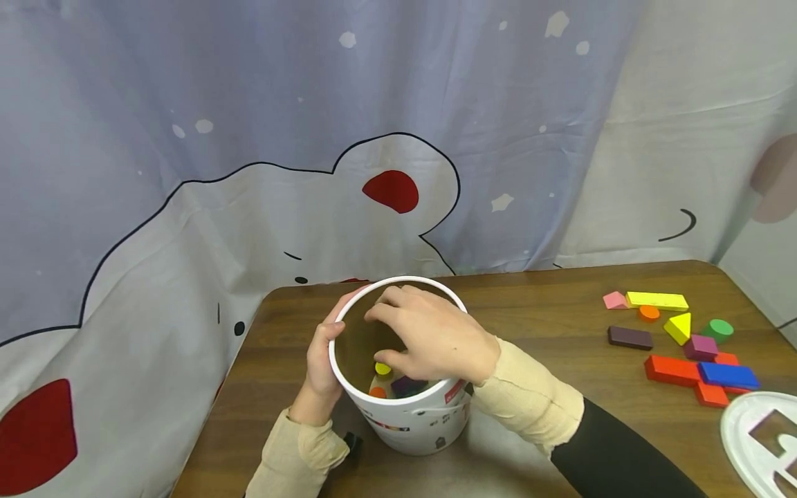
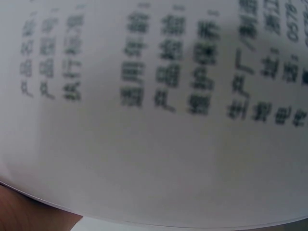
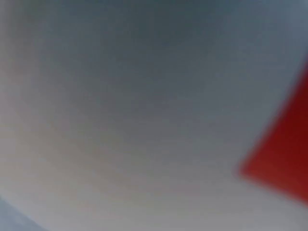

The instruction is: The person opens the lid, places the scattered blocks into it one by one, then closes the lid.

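Note:
A white bucket [image 1: 414, 425] stands on the wooden table, tipped a little. My left hand [image 1: 322, 360] grips its left side, thumb over the rim and fingers round the outer wall. Over the mouth, my right hand [image 1: 436, 335] reaches in with loosely bent fingers; a gap shows between thumb and forefinger, with nothing seen held there. Inside lie a yellow block [image 1: 382, 369], an orange block [image 1: 377, 392] and a dark purple block [image 1: 407, 387]. Printed bucket wall [image 2: 144, 159] fills the left wrist view. The right wrist view shows a blurred pale surface with a red patch [image 3: 284, 159].
On the table's right lie several blocks, among them a long yellow block [image 1: 656, 301], a green cylinder [image 1: 719, 330], a dark bar [image 1: 630, 337] and a blue block [image 1: 728, 375] on red ones. A white lid with cutouts [image 1: 735, 429] is at the right edge. A curtain [image 1: 249, 104] hangs behind.

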{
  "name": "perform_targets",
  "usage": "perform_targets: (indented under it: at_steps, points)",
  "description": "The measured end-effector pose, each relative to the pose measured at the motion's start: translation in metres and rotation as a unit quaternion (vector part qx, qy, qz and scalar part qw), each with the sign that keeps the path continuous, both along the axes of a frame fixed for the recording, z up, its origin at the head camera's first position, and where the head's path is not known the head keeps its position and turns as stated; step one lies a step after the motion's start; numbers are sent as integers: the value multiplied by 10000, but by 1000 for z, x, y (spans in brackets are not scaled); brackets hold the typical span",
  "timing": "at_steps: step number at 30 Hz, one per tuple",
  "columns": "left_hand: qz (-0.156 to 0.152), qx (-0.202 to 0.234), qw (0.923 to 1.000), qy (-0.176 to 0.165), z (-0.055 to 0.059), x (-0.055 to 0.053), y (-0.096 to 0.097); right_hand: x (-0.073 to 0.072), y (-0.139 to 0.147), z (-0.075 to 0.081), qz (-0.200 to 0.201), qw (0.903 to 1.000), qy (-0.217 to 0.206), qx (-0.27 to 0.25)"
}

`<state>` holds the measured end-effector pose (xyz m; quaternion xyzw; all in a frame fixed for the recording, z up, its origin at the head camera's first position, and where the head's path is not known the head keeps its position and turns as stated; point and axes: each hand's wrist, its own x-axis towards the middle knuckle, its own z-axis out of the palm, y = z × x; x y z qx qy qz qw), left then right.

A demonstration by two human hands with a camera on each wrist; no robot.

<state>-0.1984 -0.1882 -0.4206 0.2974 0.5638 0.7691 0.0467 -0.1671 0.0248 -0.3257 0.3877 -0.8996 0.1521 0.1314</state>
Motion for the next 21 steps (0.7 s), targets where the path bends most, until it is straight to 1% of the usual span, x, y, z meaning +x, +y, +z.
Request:
perform_targets:
  at_steps: [3, 4, 8, 11, 15, 18, 21]
  points:
    - [6, -19, 10000, -61, 0, 1, 0, -1, 1, 0, 10, 9997, 99, -209]
    - [36, -52, 9999, -87, 2, 2, 1, -1, 1, 0, 12, 9996, 133, -261]
    - [90, -99, 9999, -33, 5, 5, 3, 0, 4, 1, 30, 9986, 253, -455]
    - [94, -136, 9999, 36, 9, 8, 4, 1, 6, 1, 17, 9980, 256, -574]
    - [94, -138, 9999, 2, 12, 9, 5, 1, 11, 0, 18, 9973, 176, -709]
    - [137, -122, 9998, -79, 12, 9, 5, 1, 17, 1, -8, 9966, 111, -811]
    - [121, -112, 9998, -71, 5, 4, 2, 1, 24, 2, -43, 9954, 72, -950]
